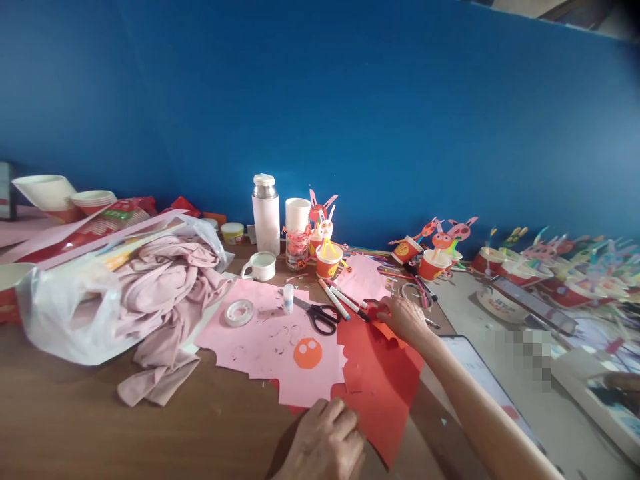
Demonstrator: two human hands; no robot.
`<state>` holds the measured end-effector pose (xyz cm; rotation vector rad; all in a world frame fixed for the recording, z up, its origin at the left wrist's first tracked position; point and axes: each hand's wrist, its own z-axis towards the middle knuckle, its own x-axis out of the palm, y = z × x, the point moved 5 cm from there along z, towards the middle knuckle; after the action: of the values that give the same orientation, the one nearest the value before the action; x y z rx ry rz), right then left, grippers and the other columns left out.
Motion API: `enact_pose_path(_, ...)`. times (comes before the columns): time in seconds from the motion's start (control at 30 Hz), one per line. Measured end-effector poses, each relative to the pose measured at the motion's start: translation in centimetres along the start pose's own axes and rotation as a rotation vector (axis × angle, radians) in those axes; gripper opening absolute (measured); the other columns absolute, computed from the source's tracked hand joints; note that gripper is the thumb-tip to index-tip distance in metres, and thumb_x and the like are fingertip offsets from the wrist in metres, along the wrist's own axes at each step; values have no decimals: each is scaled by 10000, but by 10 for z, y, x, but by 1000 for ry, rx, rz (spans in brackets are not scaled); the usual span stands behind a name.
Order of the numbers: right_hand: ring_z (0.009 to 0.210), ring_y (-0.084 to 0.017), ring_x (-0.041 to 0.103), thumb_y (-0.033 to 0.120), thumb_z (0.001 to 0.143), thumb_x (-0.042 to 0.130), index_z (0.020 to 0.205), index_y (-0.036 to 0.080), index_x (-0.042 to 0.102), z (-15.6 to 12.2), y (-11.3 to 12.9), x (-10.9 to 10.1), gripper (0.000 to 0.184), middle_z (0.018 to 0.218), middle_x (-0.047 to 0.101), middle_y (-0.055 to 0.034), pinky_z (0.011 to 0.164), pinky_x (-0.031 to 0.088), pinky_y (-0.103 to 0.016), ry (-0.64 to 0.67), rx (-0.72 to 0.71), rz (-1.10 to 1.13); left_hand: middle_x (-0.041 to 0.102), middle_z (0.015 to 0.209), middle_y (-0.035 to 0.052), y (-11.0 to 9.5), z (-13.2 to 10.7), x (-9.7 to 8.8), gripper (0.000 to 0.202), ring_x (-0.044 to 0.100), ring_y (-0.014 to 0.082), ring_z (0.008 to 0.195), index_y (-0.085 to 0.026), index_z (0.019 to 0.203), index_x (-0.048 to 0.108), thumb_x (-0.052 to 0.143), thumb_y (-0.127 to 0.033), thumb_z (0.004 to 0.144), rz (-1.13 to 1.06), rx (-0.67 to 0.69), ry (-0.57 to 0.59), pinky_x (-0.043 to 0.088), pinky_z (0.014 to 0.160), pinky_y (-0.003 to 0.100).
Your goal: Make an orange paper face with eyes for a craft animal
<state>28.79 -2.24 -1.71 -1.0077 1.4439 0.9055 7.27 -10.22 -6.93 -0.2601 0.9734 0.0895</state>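
White plastic carrier bag [65,313], far left, bulging. Crumpled pale pink cloth [165,313], heaped against it on a brown wooden tabletop [100,400]. Roll of clear adhesive tape [239,312], resting on a ragged-edged sheet of pink paper [265,347]. Flat orange paper circle [307,353] with two pale spots, on the same sheet. Black-handled scissors [320,317], closed, near the sheet's upper edge. Left hand [325,440], palm down at the papers' lower edge, fingers loosely curled; any hold: cannot tell. Felt-tip markers [340,300], loosely grouped just beyond the scissors. Sheet of red paper [380,380], partly beneath the pink sheet. Right hand [403,319], fingers bunched and touching the red sheet's upper edge; actual grip: cannot tell. Red paper-cup figures with rabbit ears [433,263], in a row along the blue wall, far right.
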Motion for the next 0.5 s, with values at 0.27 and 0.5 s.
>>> enact_pose_path(0.27, 910, -179, 590, 296, 884, 507, 1102, 171, 548, 4, -12, 0, 254, 1111, 577, -65, 771, 502, -377, -36, 51, 220, 538, 680, -4, -1, -2, 4, 114, 432, 159, 645, -189, 692, 516, 577, -232, 777, 27, 2, -45, 231, 527, 310)
enact_pose_path(0.5, 778, -162, 569, 237, 824, 515, 835, 180, 563, -21, -14, -29, 75, 825, 614, -13, 731, 447, -322, -193, -1, 620, 562, 715, 5, -1, 1, -8, 129, 468, 149, 642, -184, 676, 503, 548, -239, 783, -8, -6, -114, 294, 543, 289)
